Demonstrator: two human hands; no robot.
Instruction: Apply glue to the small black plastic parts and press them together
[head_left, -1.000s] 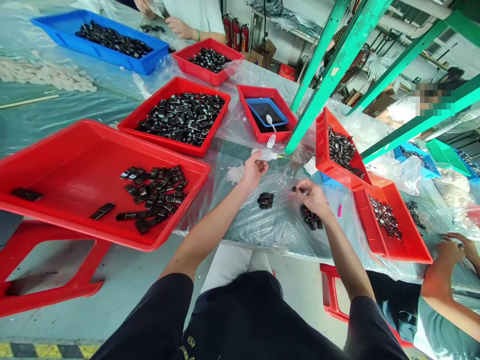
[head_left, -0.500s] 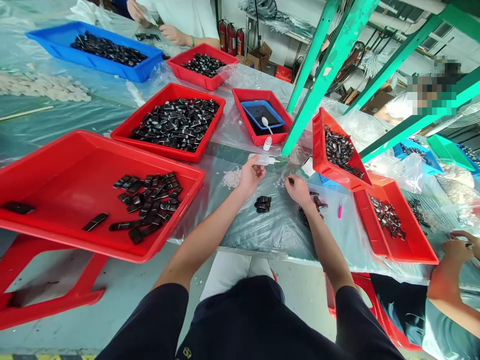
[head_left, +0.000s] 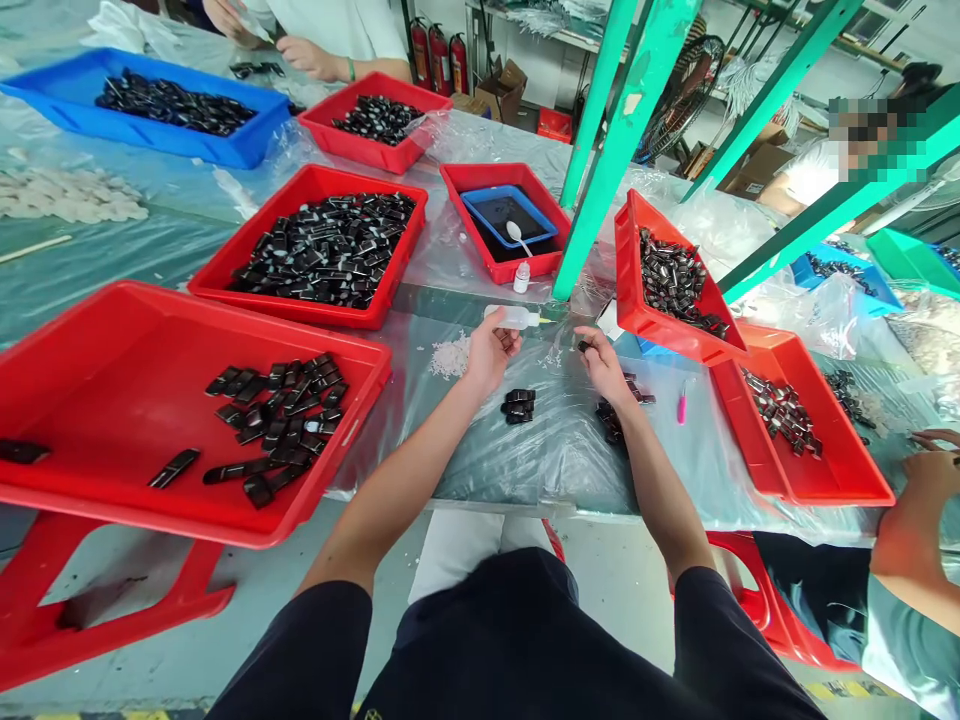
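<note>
Workshop bench, plastic sheet over the top, slack and wrinkled; green post rises close to the work spot.

Hands apart. Left hand is wrapped round a squeeze bottle, lying near level, yellow tip aimed toward the right. Right hand pinches one small dark piece in the fingertips, just past the tip, not touching it.

Risks as I see them:
- Bottle near level: any extra squeeze could push liquid out early, onto sheet or fingers. Can't see the fill.
- Piece is small, pinch is light; it could twist or drop among the loose white bits below.
- Right forearm passes over a dark pile; a low elbow could drag it.
- Small stack sits between the arms, easy to clip on a sleeve or wrist.
- Big red tray overhangs the bench edge by the left arm. Can't tell what supports it; a bump might shift it.
</note>
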